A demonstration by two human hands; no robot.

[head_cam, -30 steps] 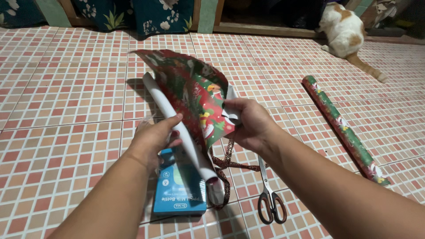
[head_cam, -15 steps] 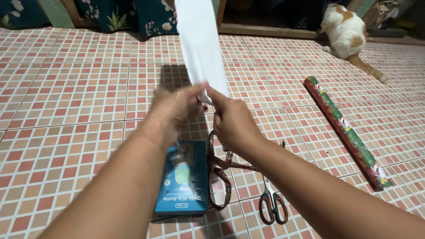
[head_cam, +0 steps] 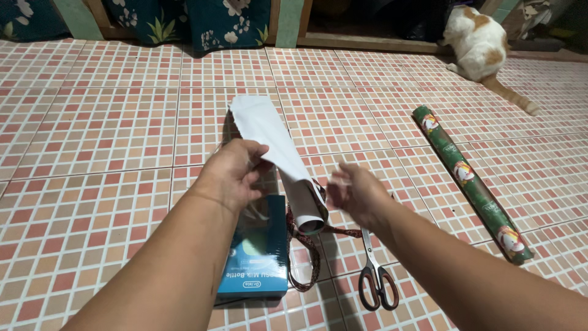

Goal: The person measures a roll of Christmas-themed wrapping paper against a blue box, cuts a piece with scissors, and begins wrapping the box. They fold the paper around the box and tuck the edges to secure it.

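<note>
Your left hand (head_cam: 229,171) holds a curled sheet of wrapping paper (head_cam: 272,147), white side up, its fingers closed on the sheet's left edge near the middle. The sheet slants over the floor (head_cam: 92,129), its rolled lower end hanging just above the blue box (head_cam: 257,254). Your right hand (head_cam: 355,193) hovers just right of that rolled end, blurred, fingers loosely spread and holding nothing; whether a fingertip touches the paper, you cannot tell. The blue box lies on the floor under your left wrist. A patterned ribbon (head_cam: 309,245) loops just right of the box, and scissors (head_cam: 373,273) lie right of the ribbon. A green roll of wrapping paper (head_cam: 468,181) lies well right of the box. A cat (head_cam: 478,40) sits far beyond it.
</note>
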